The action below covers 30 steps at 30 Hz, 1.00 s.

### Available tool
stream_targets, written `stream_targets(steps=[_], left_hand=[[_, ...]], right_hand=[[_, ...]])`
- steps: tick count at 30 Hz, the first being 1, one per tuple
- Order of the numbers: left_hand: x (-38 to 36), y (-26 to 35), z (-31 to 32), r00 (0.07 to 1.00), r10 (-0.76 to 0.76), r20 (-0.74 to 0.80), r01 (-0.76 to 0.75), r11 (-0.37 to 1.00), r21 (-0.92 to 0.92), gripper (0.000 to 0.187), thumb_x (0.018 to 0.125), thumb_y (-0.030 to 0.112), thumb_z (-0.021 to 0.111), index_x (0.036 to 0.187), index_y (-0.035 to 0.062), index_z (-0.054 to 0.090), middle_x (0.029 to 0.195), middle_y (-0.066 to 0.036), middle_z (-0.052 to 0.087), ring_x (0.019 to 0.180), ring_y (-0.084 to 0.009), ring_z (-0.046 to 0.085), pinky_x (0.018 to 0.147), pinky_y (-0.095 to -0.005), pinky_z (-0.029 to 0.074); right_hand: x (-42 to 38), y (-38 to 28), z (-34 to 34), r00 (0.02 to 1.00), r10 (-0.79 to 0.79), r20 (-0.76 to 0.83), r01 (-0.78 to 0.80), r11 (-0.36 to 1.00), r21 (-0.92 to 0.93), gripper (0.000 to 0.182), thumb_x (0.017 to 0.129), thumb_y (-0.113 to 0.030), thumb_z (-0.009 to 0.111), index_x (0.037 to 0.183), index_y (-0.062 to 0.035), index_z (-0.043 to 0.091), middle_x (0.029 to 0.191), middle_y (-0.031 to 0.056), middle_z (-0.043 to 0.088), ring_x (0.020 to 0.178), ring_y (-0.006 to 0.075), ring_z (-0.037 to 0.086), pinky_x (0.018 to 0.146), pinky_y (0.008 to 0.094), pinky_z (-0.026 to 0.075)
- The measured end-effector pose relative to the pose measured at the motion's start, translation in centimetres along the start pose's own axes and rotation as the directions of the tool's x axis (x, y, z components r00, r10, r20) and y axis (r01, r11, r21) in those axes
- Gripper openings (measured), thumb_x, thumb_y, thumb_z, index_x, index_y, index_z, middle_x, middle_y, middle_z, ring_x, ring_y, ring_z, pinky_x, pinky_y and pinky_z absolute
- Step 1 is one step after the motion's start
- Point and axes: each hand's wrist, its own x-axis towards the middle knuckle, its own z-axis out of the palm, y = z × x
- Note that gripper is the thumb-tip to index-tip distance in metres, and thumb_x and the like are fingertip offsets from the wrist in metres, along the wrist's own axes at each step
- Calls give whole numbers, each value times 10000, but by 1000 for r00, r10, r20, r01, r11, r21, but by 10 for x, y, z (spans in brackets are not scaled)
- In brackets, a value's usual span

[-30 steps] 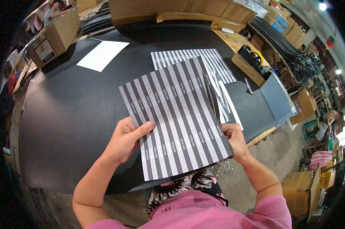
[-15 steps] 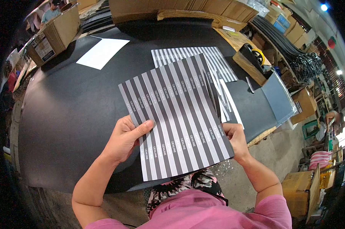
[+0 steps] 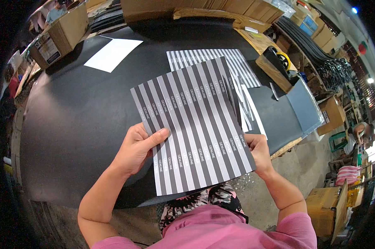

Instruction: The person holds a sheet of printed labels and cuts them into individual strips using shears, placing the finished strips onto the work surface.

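A grey-and-black striped sheet (image 3: pixel 191 128) printed "GENUINE LEATHER" is raised, tilted, above the black-topped table (image 3: pixel 71 124). My left hand (image 3: pixel 139 145) pinches its left edge, thumb on the printed face and fingers behind. At the right edge, my right hand (image 3: pixel 258 151) is closed, its fingers partly hidden behind the sheet; what they grip cannot be made out. Along that edge a narrow dark strip (image 3: pixel 236 101) stands slightly apart from the sheet. Behind lies another striped sheet (image 3: pixel 204 54) on the table, with several thin white strips (image 3: pixel 254 112) beside it.
A white sheet (image 3: pixel 112 54) lies at the far left of the table, near a cardboard box (image 3: pixel 56 37). An open box with a yellow tape roll (image 3: pixel 283 61) stands at the right, near a small metallic strip (image 3: pixel 274 91). Another person (image 3: pixel 357 135) is at the far right.
The view has shifted slightly. Both hands hold nearly the same positions, and the striped sheet has tilted a little.
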Motion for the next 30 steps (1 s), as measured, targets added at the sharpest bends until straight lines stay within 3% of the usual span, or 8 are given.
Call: stream_targets(steps=[21, 30], left_hand=[[1, -3, -1, 999, 43, -12, -43, 999, -3, 296, 851, 201, 618, 966, -68, 575, 823, -161, 656, 657, -142, 662, 531, -246, 550], [1, 0, 1, 999, 40, -5, -40, 999, -22, 294, 850, 199, 620, 983, -58, 572, 883, -165, 654, 747, -151, 663, 634, -267, 555]], right_hand=[[1, 5, 3, 999, -36, -22, 36, 999, -17, 171, 733, -98, 717, 747, 55, 641, 671, -13, 600, 611, 23, 504, 510, 190, 403], [1, 6, 4, 999, -25, -38, 25, 1000, 4, 129, 722, -60, 703, 736, 53, 641, 669, -8, 606, 605, 29, 501, 508, 193, 400]])
